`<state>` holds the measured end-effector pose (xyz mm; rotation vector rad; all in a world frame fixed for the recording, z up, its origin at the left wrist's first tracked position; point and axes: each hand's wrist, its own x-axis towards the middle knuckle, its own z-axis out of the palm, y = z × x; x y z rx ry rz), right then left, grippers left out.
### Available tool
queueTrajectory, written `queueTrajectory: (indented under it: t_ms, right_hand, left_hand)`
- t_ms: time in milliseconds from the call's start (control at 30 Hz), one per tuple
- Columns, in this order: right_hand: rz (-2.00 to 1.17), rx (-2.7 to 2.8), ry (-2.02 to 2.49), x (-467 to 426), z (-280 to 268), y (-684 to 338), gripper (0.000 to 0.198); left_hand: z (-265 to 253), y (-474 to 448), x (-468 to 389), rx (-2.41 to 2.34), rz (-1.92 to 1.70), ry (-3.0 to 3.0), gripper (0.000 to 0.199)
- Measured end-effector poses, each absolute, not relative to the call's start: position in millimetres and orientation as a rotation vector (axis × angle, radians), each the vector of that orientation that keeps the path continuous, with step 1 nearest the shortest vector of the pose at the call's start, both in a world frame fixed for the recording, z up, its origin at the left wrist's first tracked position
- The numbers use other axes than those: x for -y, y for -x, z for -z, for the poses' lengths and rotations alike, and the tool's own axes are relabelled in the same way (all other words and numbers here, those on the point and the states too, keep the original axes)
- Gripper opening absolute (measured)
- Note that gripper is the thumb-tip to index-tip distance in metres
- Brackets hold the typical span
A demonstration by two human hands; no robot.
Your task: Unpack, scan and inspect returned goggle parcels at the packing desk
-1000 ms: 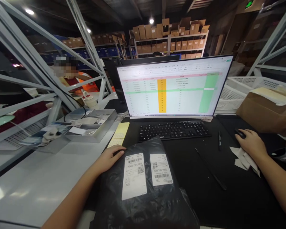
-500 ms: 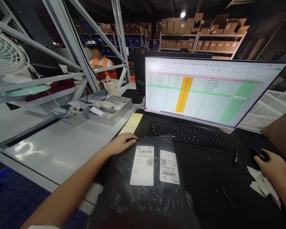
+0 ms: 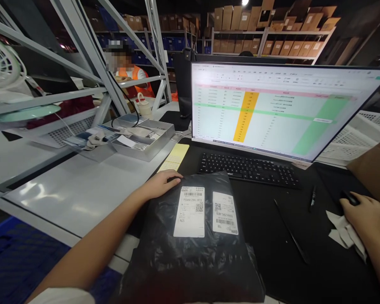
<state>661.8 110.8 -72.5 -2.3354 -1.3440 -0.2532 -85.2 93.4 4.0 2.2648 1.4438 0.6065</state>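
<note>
Left hand [image 3: 161,183] rests loosely on a black bag [image 3: 191,251], right hand [image 3: 365,216] holds a mouse [image 3: 352,198], keyboard [image 3: 248,169] behind the bag

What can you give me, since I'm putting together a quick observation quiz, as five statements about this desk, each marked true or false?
1. The left hand rests at the far left corner of the black parcel. True.
2. The yellow paper lies to the right of the keyboard. False: it lies to the left of it.
3. Two white labels show on the black parcel. True.
4. The right hand is typing on the keyboard. False: it is on the black mouse.
5. The pen lies on the dark desk surface, out of both hands. True.
</note>
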Motion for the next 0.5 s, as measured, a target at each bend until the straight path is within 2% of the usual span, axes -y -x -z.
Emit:
queueTrajectory:
  t_ms: [500]
  right_hand:
    - [0.277, 1.294, 2.405, -112.5, 71.0, -660.8, 0.069]
  left_hand:
    - [-6.1, 84.7, -93.2, -1.436, -0.612, -2.269, 0.043]
